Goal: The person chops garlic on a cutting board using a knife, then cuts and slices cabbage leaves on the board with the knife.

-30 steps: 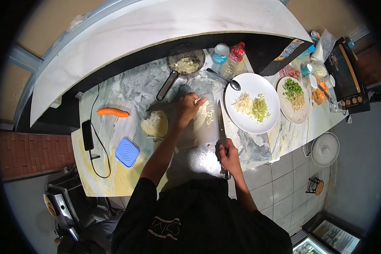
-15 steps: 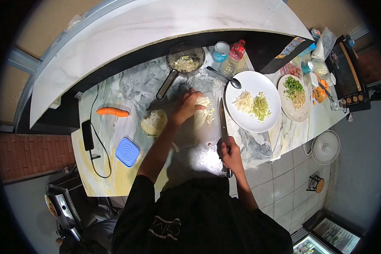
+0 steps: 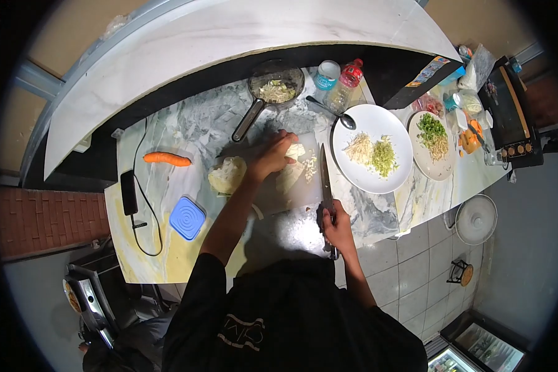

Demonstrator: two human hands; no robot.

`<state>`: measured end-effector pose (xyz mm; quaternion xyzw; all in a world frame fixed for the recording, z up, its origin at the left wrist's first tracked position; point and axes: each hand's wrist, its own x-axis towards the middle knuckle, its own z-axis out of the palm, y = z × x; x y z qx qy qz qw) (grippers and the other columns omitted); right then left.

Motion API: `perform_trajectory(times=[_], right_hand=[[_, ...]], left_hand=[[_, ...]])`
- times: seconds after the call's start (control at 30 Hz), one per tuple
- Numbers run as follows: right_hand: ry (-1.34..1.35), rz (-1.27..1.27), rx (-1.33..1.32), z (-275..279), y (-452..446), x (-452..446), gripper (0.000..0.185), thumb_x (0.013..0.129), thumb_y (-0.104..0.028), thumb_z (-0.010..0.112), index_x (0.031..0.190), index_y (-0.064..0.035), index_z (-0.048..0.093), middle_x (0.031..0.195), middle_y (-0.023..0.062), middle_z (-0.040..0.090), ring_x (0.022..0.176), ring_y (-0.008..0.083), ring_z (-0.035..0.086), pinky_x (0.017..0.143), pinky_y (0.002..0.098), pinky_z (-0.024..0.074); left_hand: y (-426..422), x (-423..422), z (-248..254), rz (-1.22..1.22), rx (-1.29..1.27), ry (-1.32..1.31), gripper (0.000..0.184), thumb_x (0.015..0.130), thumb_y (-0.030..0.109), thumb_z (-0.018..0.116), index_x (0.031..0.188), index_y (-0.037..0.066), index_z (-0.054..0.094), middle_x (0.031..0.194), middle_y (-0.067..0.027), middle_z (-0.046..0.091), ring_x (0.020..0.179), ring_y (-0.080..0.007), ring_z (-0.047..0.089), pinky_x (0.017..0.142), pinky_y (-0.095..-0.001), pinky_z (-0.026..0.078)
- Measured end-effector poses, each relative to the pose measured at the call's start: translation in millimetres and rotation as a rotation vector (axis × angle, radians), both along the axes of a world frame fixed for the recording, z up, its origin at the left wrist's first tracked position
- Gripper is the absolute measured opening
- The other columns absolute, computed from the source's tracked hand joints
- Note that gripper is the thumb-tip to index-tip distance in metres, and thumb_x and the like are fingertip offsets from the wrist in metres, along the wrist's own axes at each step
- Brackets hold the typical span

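Note:
My right hand [image 3: 337, 224] is wrapped round the black handle of a kitchen knife [image 3: 326, 177], its blade pointing away from me along the right edge of a pale cutting board [image 3: 301, 197]. On the board, my left hand [image 3: 276, 155] has its fingers closed on a piece of cabbage [image 3: 296, 151]. More pale cabbage leaf [image 3: 288, 178] lies flat just below those fingers. Small chopped cabbage bits [image 3: 310, 167] are scattered between the hand and the blade. Left of the board, close to my left forearm, rests a larger chunk of cabbage [image 3: 227, 175].
A white plate [image 3: 353, 177] with two chopped heaps and a smaller plate [image 3: 431, 170] stand right. Behind are a pan [image 3: 252, 118], a spoon [image 3: 347, 121], a can [image 3: 326, 77] and a bottle [image 3: 347, 87]. A carrot [image 3: 167, 159], blue lid [image 3: 187, 218] and phone [image 3: 128, 192] lie left.
The cabbage under my left hand has shifted: one piece is now gathered at the fingertips, apart from the flat leaf below. The knife stays in my right hand, nearly unmoved.

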<state>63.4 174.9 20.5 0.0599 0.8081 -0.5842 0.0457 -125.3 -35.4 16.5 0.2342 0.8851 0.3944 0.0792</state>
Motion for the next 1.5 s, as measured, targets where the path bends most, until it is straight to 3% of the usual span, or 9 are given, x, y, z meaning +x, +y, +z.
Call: perform_trajectory(times=[0.33, 0.4, 0.73, 1.07, 1.13, 1.3, 1.37, 1.47, 1.5], right_hand=[[-0.027, 0.051, 0.057, 0.1, -4.2, 1.7, 0.011, 0.094, -0.005, 0.049, 0.104, -0.0007, 0.049, 0.057, 0.0044, 0.052, 0.041, 0.0099, 0.047, 0.037, 0.0283, 0.0368], [-0.107, 0.082, 0.025, 3.6, -8.2, 1.1, 0.016, 0.091, -0.008, 0.052, 0.104, 0.0019, 0.051, 0.073, 0.0222, 0.062, 0.069, 0.0357, 0.065, 0.062, 0.0414, 0.0473], [-0.213, 0.228, 0.061, 12.3, -24.7, 0.4, 0.013, 0.091, -0.007, 0.051, 0.103, -0.0022, 0.050, 0.075, 0.0239, 0.061, 0.075, 0.0447, 0.062, 0.063, 0.0463, 0.0458], [-0.211, 0.246, 0.089, 13.6, -25.7, 6.4, 0.021, 0.088, -0.003, 0.051, 0.108, -0.0010, 0.048, 0.080, 0.0255, 0.063, 0.081, 0.0465, 0.062, 0.068, 0.0497, 0.0472], [-0.064, 0.275, 0.046, 0.2, -24.5, 11.8, 0.019, 0.091, -0.005, 0.047, 0.109, -0.0003, 0.045, 0.056, 0.0088, 0.054, 0.038, 0.0165, 0.052, 0.037, 0.0322, 0.0407], [-0.143, 0.275, -0.009, 12.8, -32.4, 14.0, 0.023, 0.091, -0.004, 0.045, 0.113, 0.0016, 0.044, 0.056, 0.0087, 0.054, 0.038, 0.0162, 0.052, 0.037, 0.0321, 0.0416], [-0.214, 0.275, -0.034, 22.2, -36.8, 12.9, 0.024, 0.091, -0.004, 0.045, 0.114, 0.0021, 0.044, 0.056, 0.0088, 0.054, 0.038, 0.0161, 0.052, 0.037, 0.0322, 0.0416], [-0.321, 0.311, -0.050, 37.2, -41.3, 6.8, 0.029, 0.091, -0.006, 0.046, 0.119, 0.0029, 0.044, 0.059, 0.0097, 0.055, 0.040, 0.0153, 0.053, 0.037, 0.0317, 0.0419], [-0.438, 0.394, -0.008, 48.5, -42.0, 0.8, 0.037, 0.089, -0.006, 0.048, 0.125, 0.0019, 0.042, 0.078, 0.0188, 0.058, 0.052, 0.0256, 0.059, 0.047, 0.0374, 0.0470]], left_hand=[[-38.3, 8.9, 14.1, 0.152, -0.193, 0.013, 0.042, 0.073, 0.007, 0.071, 0.113, 0.005, 0.058, 0.117, -0.0163, 0.058, 0.113, -0.0339, 0.054, 0.094, -0.0397, 0.045], [-43.0, 6.5, 25.6, 0.132, -0.234, 0.024, 0.041, 0.074, 0.007, 0.071, 0.113, 0.006, 0.058, 0.118, -0.0162, 0.058, 0.114, -0.0332, 0.054, 0.094, -0.0393, 0.045], [-55.8, 14.8, 64.6, 0.100, -0.372, -0.197, 0.042, 0.083, 0.014, 0.068, 0.122, 0.005, 0.057, 0.118, -0.0176, 0.059, 0.114, -0.0327, 0.055, 0.096, -0.0390, 0.044], [-60.9, 16.9, 58.7, 0.097, -0.031, -0.139, 0.032, 0.088, 0.009, 0.059, 0.120, 0.004, 0.060, 0.110, -0.0175, 0.064, 0.107, -0.0298, 0.060, 0.092, -0.0359, 0.044], [-65.5, 19.6, 63.2, 0.111, -0.009, -0.126, 0.029, 0.089, 0.010, 0.060, 0.118, 0.004, 0.060, 0.106, -0.0161, 0.065, 0.101, -0.0282, 0.061, 0.088, -0.0349, 0.045], [-65.6, 31.4, 90.2, 0.196, 0.060, -0.042, 0.018, 0.087, 0.007, 0.063, 0.104, 0.001, 0.062, 0.093, -0.0140, 0.067, 0.079, -0.0285, 0.065, 0.073, -0.0332, 0.049], [-61.4, 40.5, 85.9, 0.329, 0.510, -0.232, 0.013, 0.088, 0.007, 0.066, 0.098, 0.001, 0.061, 0.089, -0.0076, 0.066, 0.077, -0.0137, 0.061, 0.069, -0.0264, 0.047], [-60.4, 54.8, 69.1, 0.407, 0.615, -0.216, 0.015, 0.087, 0.006, 0.068, 0.096, 0.002, 0.057, 0.087, -0.0026, 0.063, 0.077, -0.0054, 0.055, 0.065, -0.0215, 0.044], [-59.9, 59.1, 62.0, 0.407, 0.615, -0.216, 0.015, 0.087, 0.006, 0.068, 0.096, 0.002, 0.057, 0.087, -0.0026, 0.063, 0.077, -0.0054, 0.055, 0.065, -0.0215, 0.044]])
